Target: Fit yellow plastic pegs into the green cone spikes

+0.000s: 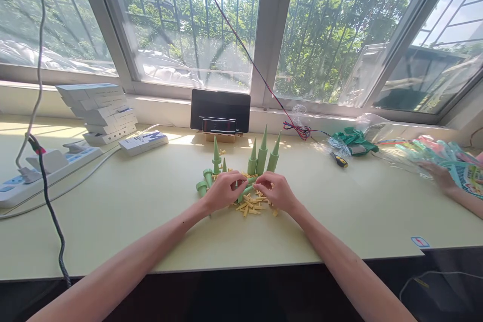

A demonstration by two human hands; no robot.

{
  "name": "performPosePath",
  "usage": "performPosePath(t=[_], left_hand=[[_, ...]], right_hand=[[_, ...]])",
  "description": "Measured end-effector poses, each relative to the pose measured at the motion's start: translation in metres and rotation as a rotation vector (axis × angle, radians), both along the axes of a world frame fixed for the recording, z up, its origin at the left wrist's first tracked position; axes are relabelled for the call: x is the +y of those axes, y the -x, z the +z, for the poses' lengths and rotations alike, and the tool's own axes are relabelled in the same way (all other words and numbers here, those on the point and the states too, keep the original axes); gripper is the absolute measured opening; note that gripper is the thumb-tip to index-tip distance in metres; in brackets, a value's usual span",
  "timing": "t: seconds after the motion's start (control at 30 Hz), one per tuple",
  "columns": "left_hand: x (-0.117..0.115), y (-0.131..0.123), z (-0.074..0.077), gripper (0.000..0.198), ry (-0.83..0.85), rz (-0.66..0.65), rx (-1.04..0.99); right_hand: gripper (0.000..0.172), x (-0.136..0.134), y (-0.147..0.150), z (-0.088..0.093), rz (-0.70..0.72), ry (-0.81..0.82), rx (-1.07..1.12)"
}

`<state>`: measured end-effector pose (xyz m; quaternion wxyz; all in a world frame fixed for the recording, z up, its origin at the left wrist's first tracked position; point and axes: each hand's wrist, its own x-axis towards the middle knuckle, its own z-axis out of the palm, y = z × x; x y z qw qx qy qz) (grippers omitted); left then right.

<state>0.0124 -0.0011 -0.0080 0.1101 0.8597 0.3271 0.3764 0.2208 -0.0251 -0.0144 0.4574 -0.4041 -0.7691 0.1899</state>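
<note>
Green plastic piece (245, 192) sits pinched between two hands, low over a heap of small yellow pegs (251, 207), mid-surface (151, 221) toward the far edge. Left hand (222, 190) and right hand (277, 191) each have a closed grip on one end, fingers curled. Tall green spires (263, 153) stand upright just behind. The work looks best done low over the heap, ends in line, wrists clear of the spires. Another person's hand (439, 175) rests near the right edge.
</note>
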Motion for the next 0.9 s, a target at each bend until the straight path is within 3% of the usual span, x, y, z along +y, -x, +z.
performPosePath(t=[0.23, 0.53, 0.9], left_hand=[[0.0, 0.001, 0.0, 0.019, 0.006, -0.067, 0.025], [0.0, 0.001, 0.0, 0.025, -0.064, -0.091, -0.002], [-0.002, 0.001, 0.001, 0.026, -0.032, -0.021, -0.009]], right_hand=[[0.014, -0.003, 0.005, 0.003, -0.007, 0.035, 0.163], [0.02, -0.004, 0.01, 0.0, 0.013, 0.134, 0.217], [0.024, -0.01, 0.012, 0.002, 0.069, 0.205, 0.247]])
